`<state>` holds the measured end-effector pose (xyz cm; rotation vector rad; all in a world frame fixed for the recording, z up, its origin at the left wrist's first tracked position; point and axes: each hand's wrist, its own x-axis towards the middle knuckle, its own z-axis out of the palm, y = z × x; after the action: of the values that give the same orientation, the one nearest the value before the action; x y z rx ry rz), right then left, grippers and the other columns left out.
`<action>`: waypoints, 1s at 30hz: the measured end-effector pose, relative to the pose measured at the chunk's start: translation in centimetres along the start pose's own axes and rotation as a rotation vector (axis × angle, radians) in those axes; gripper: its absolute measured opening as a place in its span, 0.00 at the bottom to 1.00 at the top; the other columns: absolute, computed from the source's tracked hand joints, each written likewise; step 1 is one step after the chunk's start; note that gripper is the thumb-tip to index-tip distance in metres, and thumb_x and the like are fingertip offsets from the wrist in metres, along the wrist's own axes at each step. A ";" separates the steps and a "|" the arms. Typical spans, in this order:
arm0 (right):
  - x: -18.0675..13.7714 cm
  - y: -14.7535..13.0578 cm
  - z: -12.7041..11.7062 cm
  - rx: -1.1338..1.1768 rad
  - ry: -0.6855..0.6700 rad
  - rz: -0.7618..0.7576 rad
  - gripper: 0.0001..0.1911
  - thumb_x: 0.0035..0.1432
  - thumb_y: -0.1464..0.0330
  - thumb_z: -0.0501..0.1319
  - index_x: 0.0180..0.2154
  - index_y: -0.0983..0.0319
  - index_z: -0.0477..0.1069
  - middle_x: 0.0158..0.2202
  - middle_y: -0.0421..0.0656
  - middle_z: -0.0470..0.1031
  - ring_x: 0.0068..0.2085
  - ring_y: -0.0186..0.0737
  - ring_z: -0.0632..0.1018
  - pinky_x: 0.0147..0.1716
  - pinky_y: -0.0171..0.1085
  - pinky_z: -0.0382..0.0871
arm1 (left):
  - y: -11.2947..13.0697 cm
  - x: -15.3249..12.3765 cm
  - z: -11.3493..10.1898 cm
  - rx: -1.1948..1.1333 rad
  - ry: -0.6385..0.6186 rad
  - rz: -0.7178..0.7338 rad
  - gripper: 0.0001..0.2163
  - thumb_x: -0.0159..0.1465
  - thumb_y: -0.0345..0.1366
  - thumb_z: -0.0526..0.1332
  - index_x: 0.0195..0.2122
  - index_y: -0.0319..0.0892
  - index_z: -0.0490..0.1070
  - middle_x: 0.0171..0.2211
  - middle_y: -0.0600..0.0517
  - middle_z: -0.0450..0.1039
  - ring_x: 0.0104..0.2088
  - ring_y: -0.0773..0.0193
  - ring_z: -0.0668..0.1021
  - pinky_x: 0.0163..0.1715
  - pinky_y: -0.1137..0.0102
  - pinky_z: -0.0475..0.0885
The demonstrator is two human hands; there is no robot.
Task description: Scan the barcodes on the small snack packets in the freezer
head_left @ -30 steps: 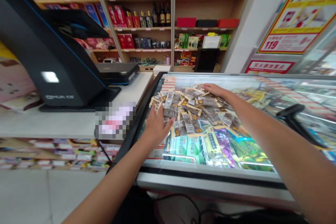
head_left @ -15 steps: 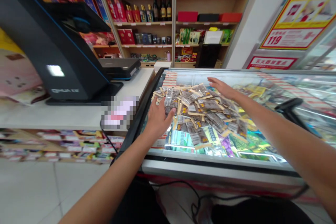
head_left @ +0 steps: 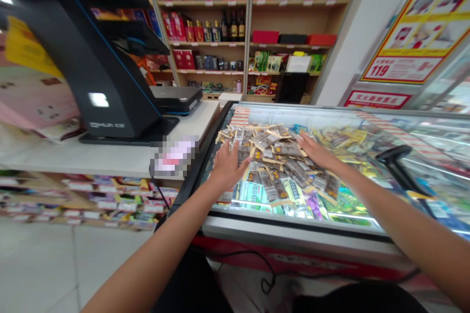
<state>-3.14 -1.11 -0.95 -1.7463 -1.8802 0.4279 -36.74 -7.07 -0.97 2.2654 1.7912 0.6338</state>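
Observation:
Many small clear-and-tan snack packets [head_left: 271,149] lie in a loose heap on the glass top of a chest freezer [head_left: 293,227]. At the heap's left edge rests my left hand [head_left: 228,165], fingers spread and thumb apart, holding nothing. My right hand [head_left: 318,152] is on the right side of the heap, fingers stretched out toward the packets, with nothing gripped. Whether its fingertips press on the packets I cannot tell. Coloured bags [head_left: 253,196] show through the glass below the heap.
A black handheld scanner [head_left: 404,171] stands on the freezer to the right. To the left, a white counter [head_left: 121,156] carries a dark checkout machine [head_left: 117,83] and a blurred-out phone-like object [head_left: 174,156]. Shelves [head_left: 290,49] with boxes and bottles rise behind. A cable [head_left: 253,254] hangs in front.
My right hand has come down and inward onto the right side of the heap, where packets there now sit closer together. My left hand stays at the left edge. The view has tilted slightly up.

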 end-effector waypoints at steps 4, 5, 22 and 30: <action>-0.1 -1.5 -0.9 0.003 0.328 -0.066 0.37 0.63 0.49 0.55 0.65 0.65 0.68 0.61 0.59 0.74 0.64 0.65 0.71 0.67 0.60 0.59 | 0.3 0.1 -1.3 -0.033 0.175 0.068 0.35 0.70 0.48 0.59 0.75 0.41 0.51 0.72 0.34 0.54 0.73 0.40 0.57 0.68 0.43 0.52; -0.5 -2.2 -1.4 0.050 0.418 -0.110 0.37 0.61 0.51 0.58 0.65 0.65 0.68 0.54 0.58 0.77 0.58 0.63 0.75 0.63 0.60 0.65 | 0.6 0.2 -2.0 -0.082 0.255 0.113 0.36 0.69 0.44 0.62 0.75 0.44 0.50 0.68 0.36 0.63 0.69 0.43 0.64 0.66 0.45 0.57; -6.8 -13.1 -4.7 0.748 0.116 -0.443 0.63 0.58 0.63 0.68 0.75 0.47 0.21 0.28 0.32 0.69 0.26 0.38 0.77 0.23 0.35 0.71 | 7.1 4.2 -7.8 -1.063 0.013 0.577 0.60 0.59 0.30 0.69 0.75 0.45 0.17 0.26 0.62 0.69 0.27 0.70 0.72 0.32 0.73 0.66; -6.2 -12.6 -6.0 0.957 -0.024 -0.342 0.26 0.56 0.41 0.65 0.42 0.54 0.69 0.20 0.31 0.56 0.18 0.32 0.58 0.16 0.34 0.51 | 6.7 5.2 -8.8 -1.142 -0.062 0.517 0.22 0.62 0.56 0.66 0.43 0.39 0.77 0.19 0.58 0.64 0.21 0.70 0.65 0.24 0.72 0.60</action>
<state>-9.86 -9.44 10.03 -0.7746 -1.5278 0.9983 -33.75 -4.78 10.61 1.7825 0.4630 1.2250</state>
